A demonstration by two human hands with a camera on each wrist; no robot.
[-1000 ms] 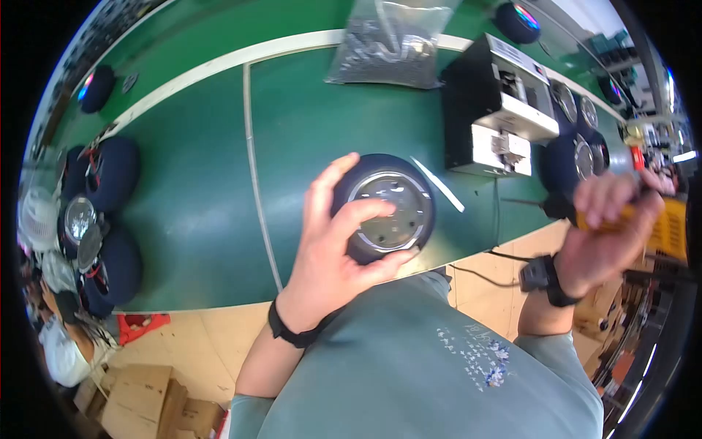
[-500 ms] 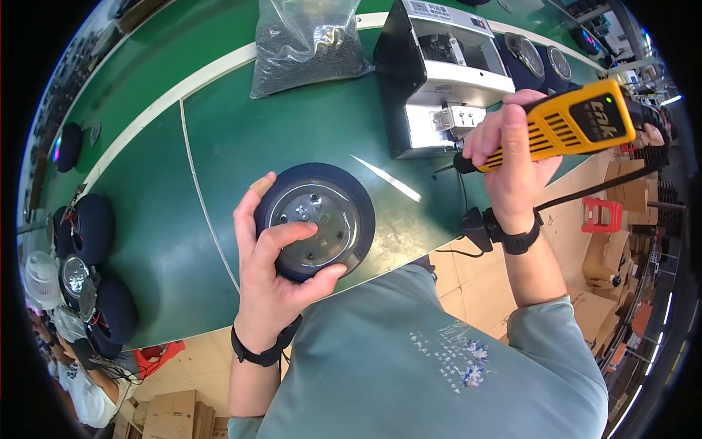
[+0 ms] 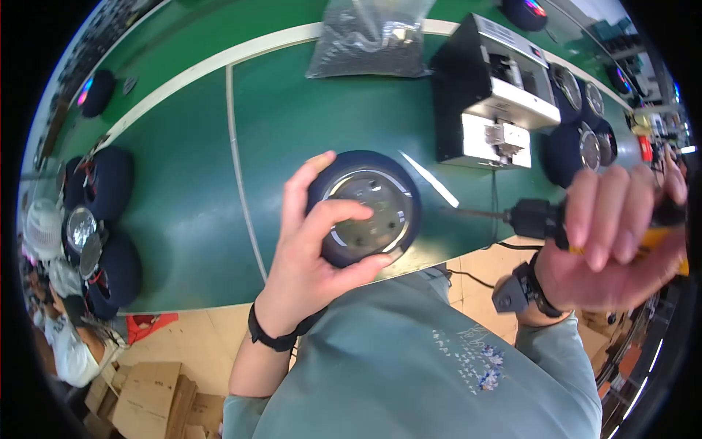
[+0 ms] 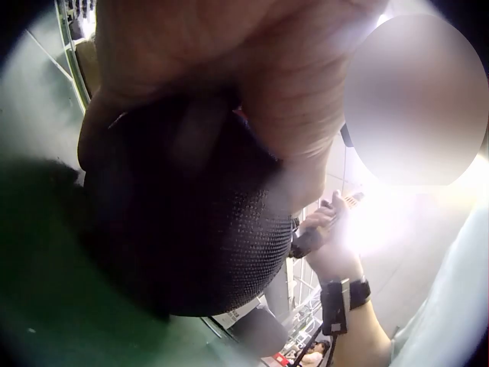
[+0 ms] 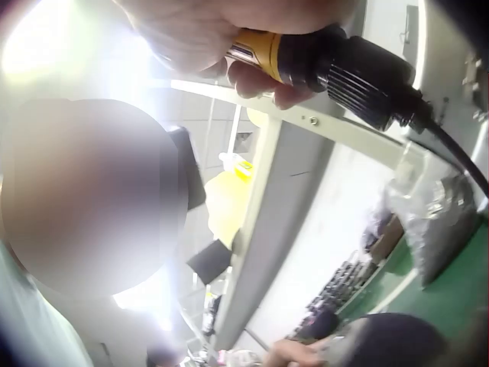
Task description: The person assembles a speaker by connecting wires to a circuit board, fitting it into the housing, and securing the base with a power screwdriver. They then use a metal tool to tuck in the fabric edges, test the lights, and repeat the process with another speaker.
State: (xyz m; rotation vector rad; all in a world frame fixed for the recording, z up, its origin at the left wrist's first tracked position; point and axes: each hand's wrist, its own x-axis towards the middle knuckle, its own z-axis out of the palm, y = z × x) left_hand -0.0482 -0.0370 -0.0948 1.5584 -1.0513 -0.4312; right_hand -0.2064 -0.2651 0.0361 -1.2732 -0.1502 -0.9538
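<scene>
A round, dark, fabric-covered speaker (image 3: 358, 162) sits on the green table in front of me, its clear circular base facing up. My left hand (image 3: 311, 245) holds it by the rim, thumb on the near side and fingers on the far side, with the index finger lying across the clear base. In the left wrist view the speaker's mesh side (image 4: 229, 252) shows under the hand. My right hand (image 3: 607, 238) grips a yellow and black electric screwdriver (image 3: 532, 218), whose thin bit points left toward the speaker. In the right wrist view its ribbed black end (image 5: 367, 84) and cord show.
A white strip (image 3: 430, 179) lies right of the speaker. Behind it stand a black and silver machine (image 3: 457, 102) and a clear bag of small dark pieces (image 3: 373, 51). More speakers sit at left (image 3: 113, 183) and right (image 3: 559, 157). Cardboard boxes (image 3: 146, 399) stand on the floor.
The screwdriver has come away from the front of the machine, down and to the right, and turned so its bit points left. The left hand keeps its hold on the speaker; the head view has shifted.
</scene>
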